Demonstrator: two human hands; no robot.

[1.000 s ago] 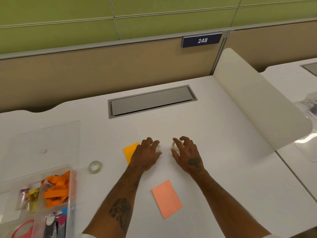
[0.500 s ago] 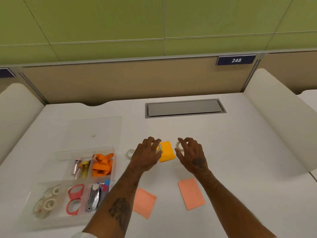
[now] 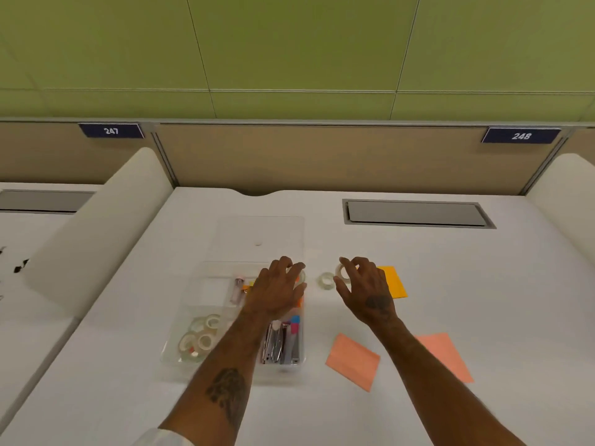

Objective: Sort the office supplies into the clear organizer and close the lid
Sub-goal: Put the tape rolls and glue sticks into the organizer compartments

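Note:
The clear organizer [image 3: 211, 289] sits on the white desk with its lid [image 3: 260, 236] lying open and flat behind it. Inside are several tape rolls [image 3: 199, 338], metal clips and staplers [image 3: 277, 346] and orange items partly hidden by my arm. My left hand [image 3: 277, 289] hovers over the organizer's right compartments, its fingers curled round a small clear tape roll [image 3: 301, 275]. My right hand [image 3: 365, 286], just right of the organizer, pinches another tape roll [image 3: 341, 272]. A third tape roll [image 3: 326, 281] lies on the desk between my hands.
An orange sticky pad [image 3: 394, 283] lies behind my right hand. Two salmon sticky pads [image 3: 352, 360] [image 3: 446, 354] lie on the desk nearer me. A grey cable hatch [image 3: 417, 213] sits at the back right. White curved dividers [image 3: 96, 230] bound the desk on both sides.
Both hands have moved left, each with a tape roll. My left hand is now above the organizer, and my right hand has passed the orange pad. The view has swung left.

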